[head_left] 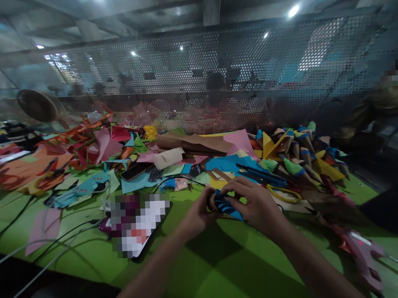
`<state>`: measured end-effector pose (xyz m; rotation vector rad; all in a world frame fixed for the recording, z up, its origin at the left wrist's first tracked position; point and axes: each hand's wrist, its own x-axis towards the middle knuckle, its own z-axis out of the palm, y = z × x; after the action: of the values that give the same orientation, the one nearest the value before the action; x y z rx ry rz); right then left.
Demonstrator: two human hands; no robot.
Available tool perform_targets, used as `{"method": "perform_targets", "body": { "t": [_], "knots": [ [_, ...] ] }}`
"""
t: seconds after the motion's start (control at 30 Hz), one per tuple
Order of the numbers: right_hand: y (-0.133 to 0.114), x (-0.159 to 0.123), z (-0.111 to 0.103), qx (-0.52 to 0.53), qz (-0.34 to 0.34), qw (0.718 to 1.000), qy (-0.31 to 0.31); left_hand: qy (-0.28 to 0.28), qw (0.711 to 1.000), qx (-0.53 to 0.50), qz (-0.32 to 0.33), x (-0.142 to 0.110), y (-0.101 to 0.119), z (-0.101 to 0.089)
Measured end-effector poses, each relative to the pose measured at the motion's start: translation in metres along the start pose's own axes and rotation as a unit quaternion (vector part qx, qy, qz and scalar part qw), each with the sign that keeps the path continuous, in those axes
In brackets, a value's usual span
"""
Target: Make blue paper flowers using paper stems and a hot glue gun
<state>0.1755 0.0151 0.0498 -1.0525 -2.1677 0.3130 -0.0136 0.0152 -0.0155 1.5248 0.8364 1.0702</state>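
Note:
Close above the green table [178, 273], my left hand [198, 214] and my right hand [256, 202] meet at a small blue piece of paper [228, 205] with dark curved stripes or slits. The paper sits against a short round piece that looks like a cardboard tube, partly hidden by my fingers. My left hand is closed around the left side of that piece. Pinched between the thumb and fingers of my right hand is the blue paper's upper edge. Left of my hands lies a phone [146, 230] with a lit, blurred screen.
A pink glue gun [361, 249] lies at right, near yellow-handled scissors [288, 194]. Coloured paper scraps [103, 144], a pale roll [168, 158] and brown paper [192, 144] crowd the back. Cables [63, 243] cross the left. A mesh partition [182, 75] stands behind.

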Motion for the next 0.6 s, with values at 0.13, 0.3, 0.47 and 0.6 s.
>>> {"method": "perform_targets", "body": {
  "t": [0.13,0.3,0.47,0.6],
  "knots": [
    [0.0,0.0,0.001,-0.007,0.01,1.0,0.005,0.004,1.0,0.009,-0.005,0.0,0.003,0.0],
    [-0.001,0.001,0.001,-0.004,0.028,1.0,0.005,0.011,1.0,0.023,-0.003,0.0,0.003,0.001],
    [0.0,0.001,0.001,-0.005,0.054,0.999,-0.005,0.002,0.999,0.03,0.015,0.001,-0.005,-0.001],
    [0.0,0.0,0.002,-0.004,0.046,0.999,0.004,0.02,0.999,0.031,0.018,0.001,-0.004,-0.001]
  ]
}}
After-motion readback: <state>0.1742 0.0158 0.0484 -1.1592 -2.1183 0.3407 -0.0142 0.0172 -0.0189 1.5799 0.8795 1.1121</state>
